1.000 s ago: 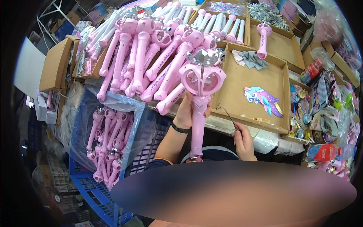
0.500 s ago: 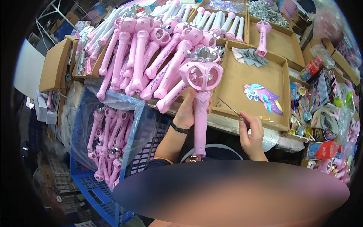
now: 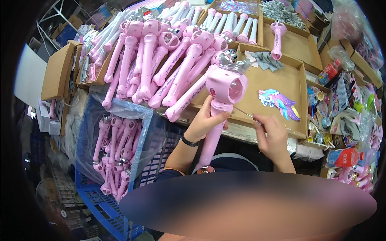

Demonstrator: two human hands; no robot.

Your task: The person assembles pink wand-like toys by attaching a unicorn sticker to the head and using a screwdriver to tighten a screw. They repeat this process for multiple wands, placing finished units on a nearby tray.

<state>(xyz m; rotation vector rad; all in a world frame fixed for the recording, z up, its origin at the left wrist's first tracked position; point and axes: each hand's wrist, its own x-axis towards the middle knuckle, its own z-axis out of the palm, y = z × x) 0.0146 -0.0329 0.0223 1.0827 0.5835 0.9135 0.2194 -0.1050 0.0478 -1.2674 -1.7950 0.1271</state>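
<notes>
My left hand (image 3: 208,121) grips a pink toy wand (image 3: 220,104) by its handle, just under its round head, which carries a silver crown. The wand stands nearly upright, its base near my lap. My right hand (image 3: 272,134) pinches thin metal tweezers (image 3: 243,113) whose tip points at the neck of the wand. Both hands hover at the near edge of a shallow cardboard tray (image 3: 281,78).
A heap of pink wands (image 3: 161,64) covers the table to the left. More wands fill a plastic-lined blue crate (image 3: 116,148) below. A unicorn-shaped sticker (image 3: 279,102) and a grey cloth (image 3: 268,60) lie in the tray. Cluttered toys and bottles (image 3: 345,120) sit to the right.
The wand has tilted and shifted slightly. My right hand has risen from the tray edge and brought the tweezers up to the wand's neck.
</notes>
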